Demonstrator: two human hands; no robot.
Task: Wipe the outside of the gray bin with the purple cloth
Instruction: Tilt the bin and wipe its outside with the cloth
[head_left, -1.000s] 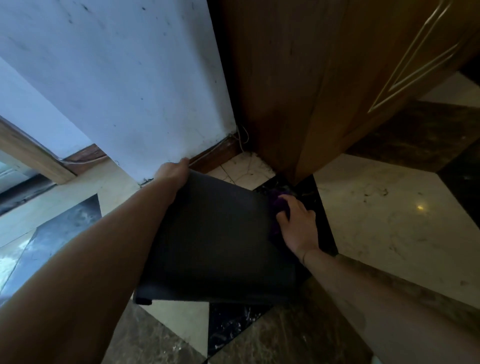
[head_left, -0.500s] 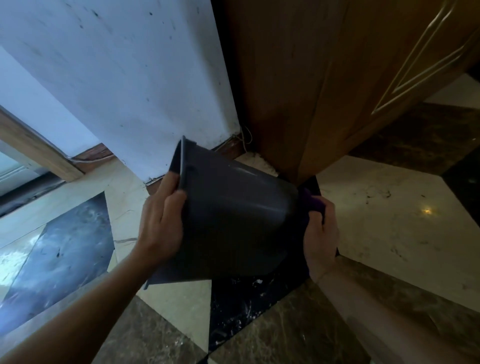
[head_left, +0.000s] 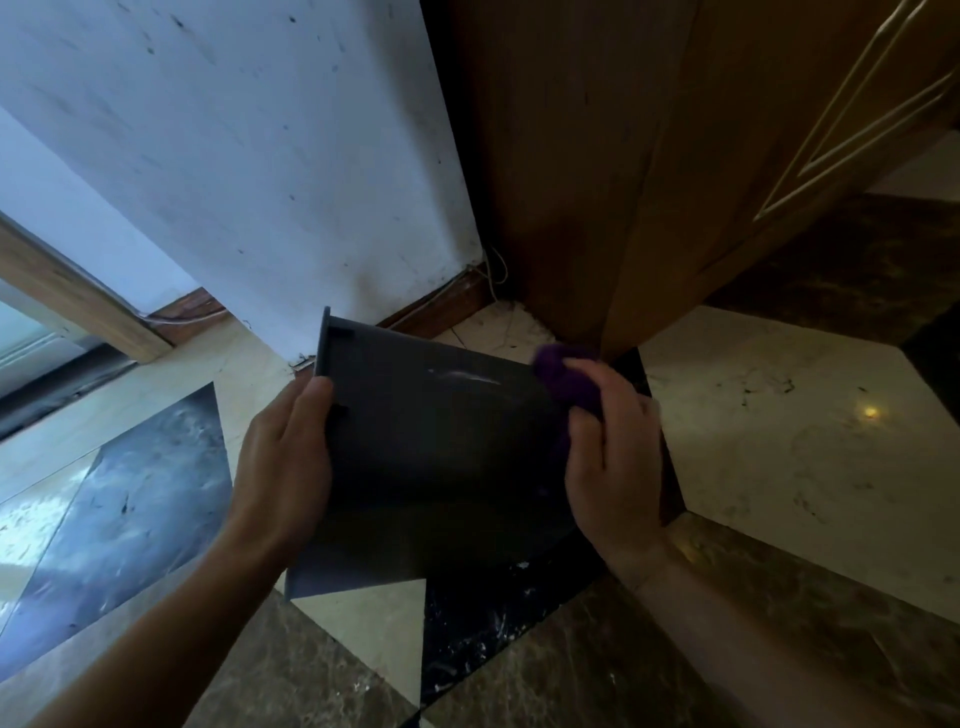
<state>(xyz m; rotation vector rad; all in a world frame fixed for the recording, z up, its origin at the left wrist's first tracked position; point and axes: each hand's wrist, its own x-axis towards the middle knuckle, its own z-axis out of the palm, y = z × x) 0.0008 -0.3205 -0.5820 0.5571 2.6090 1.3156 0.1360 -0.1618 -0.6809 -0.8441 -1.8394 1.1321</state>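
The gray bin (head_left: 436, 457) is held on its side above the floor, its rim facing left and its bottom end to the right. My left hand (head_left: 283, 467) grips the rim edge. My right hand (head_left: 613, 462) is closed around the bunched purple cloth (head_left: 563, 382) and presses it against the bin's upper right corner. A pale streak shows on the bin's upper side. The bin's inside is hidden.
A scuffed white wall (head_left: 249, 171) stands behind the bin, and a brown wooden cabinet (head_left: 649, 156) meets it at the corner. Thin wires run along the skirting (head_left: 447, 306). Below lies a polished marble floor (head_left: 789, 441) of light, black and brown tiles.
The bin has been lifted and tipped with its rim to the left. My left hand moved from its far edge to the rim. My right hand brought the cloth up onto the bin's upper corner.
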